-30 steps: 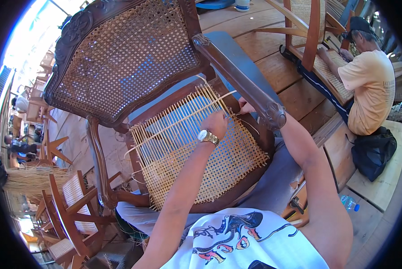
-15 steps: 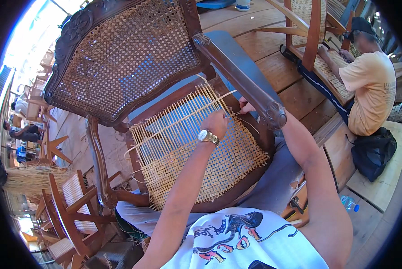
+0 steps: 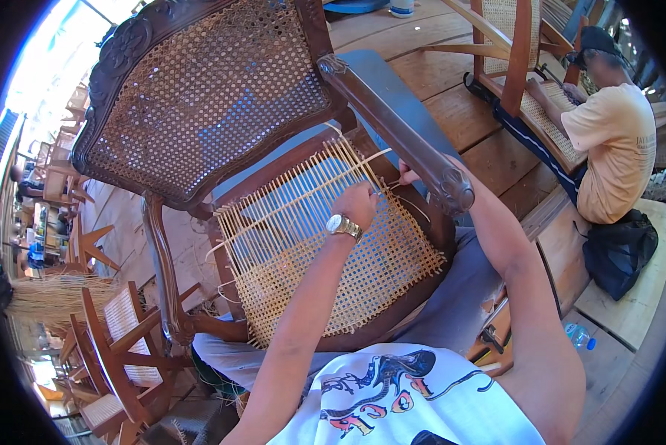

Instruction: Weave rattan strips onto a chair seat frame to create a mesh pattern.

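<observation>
A dark carved wooden armchair (image 3: 378, 110) stands before me, its seat (image 3: 333, 274) partly woven with pale cane. The near part is a close lattice; toward the back, mostly parallel strands run over the opening. My left hand (image 3: 357, 203), with a metal watch at the wrist, is closed at the seat's right half, fingertips pinching a thin cane strand. Past the right armrest, my right hand (image 3: 410, 174) pinches the strand at the seat's right edge; the armrest hides part of that hand. A flat cane strip (image 3: 325, 184) lies across the parallel strands, its end sticking out at the right.
Behind the seat rises the chair's old cane back (image 3: 221, 96). At the right a person (image 3: 611, 148) works on another cane chair (image 3: 522, 67). A black bag (image 3: 621, 254) and a plastic bottle (image 3: 579, 336) lie nearby. Wooden chair frames (image 3: 121, 363) and a cane bundle (image 3: 54, 297) fill the left.
My hands stay almost in place, the right one shifting very slightly. Far at the left, people in the background have changed position.
</observation>
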A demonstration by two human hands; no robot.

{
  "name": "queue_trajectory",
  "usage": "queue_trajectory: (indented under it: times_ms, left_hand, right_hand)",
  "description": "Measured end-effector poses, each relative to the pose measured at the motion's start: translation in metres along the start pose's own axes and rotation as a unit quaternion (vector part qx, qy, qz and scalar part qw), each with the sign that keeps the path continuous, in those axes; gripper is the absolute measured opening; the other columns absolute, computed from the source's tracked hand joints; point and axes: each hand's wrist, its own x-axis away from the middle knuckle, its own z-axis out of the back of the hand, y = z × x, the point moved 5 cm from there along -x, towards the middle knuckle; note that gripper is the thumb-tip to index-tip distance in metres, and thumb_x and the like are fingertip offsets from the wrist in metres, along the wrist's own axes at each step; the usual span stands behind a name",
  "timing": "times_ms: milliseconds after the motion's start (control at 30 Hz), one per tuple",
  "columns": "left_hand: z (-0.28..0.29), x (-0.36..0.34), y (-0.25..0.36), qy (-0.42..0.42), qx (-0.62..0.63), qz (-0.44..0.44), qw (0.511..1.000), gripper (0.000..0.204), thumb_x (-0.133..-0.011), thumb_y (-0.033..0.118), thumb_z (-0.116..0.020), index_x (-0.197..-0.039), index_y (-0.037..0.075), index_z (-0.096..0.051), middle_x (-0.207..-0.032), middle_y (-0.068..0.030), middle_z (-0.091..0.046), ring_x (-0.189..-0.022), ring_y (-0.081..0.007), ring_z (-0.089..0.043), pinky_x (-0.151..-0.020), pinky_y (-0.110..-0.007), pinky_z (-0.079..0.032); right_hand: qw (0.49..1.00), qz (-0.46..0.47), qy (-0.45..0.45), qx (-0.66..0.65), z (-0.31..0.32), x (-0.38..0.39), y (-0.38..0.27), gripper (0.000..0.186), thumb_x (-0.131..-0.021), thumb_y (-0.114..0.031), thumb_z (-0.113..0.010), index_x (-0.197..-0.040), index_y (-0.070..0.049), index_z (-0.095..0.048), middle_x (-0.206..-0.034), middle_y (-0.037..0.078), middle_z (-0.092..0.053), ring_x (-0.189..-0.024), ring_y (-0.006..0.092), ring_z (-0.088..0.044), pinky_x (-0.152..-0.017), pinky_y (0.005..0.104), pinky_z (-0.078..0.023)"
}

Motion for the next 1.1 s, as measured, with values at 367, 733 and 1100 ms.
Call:
queue_trajectory:
  times_ms: [367,733,1100]
  left_hand:
    - [-0.001,-0.007,0.001,-0.024,-0.003,0.036,0.999,0.022,-0.084,0.026,-0.071,-0.09,0.005,-0.069,-0.087,-0.0192,-0.071,-0.084,-0.0362,-0.069,-0.077,-0.046,-0.054]
    - [-0.004,-0.005,-0.002,-0.007,0.0,0.011,1.0,0.023,-0.084,0.026,-0.07,-0.091,0.004,-0.068,-0.088,-0.0194,-0.07,-0.084,-0.0372,-0.068,-0.076,-0.047,-0.053]
    - [-0.009,-0.019,-0.027,-0.054,0.065,-0.045,0.995,0.018,-0.081,0.018,-0.063,-0.089,0.004,-0.07,-0.087,-0.0192,-0.071,-0.08,-0.0366,-0.069,-0.075,-0.046,-0.055]
  right_hand:
    - [0.998,-0.056,-0.024,-0.035,-0.001,-0.001,0.014,0.045,-0.084,-0.014,-0.075,-0.125,-0.004,-0.058,-0.091,0.007,-0.065,-0.084,0.0148,-0.065,-0.077,0.0292,-0.054]
    - [0.974,0.044,-0.024,0.219,-0.025,-0.015,-0.002,0.028,-0.077,-0.031,-0.079,-0.085,-0.005,-0.072,-0.077,0.005,-0.067,-0.075,0.0148,-0.063,-0.069,0.0337,-0.049]
    - [0.972,0.129,-0.144,0.134,-0.017,-0.009,-0.027,0.017,-0.077,-0.02,-0.074,-0.085,-0.005,-0.073,-0.079,0.007,-0.068,-0.079,0.0155,-0.065,-0.072,0.0315,-0.05]
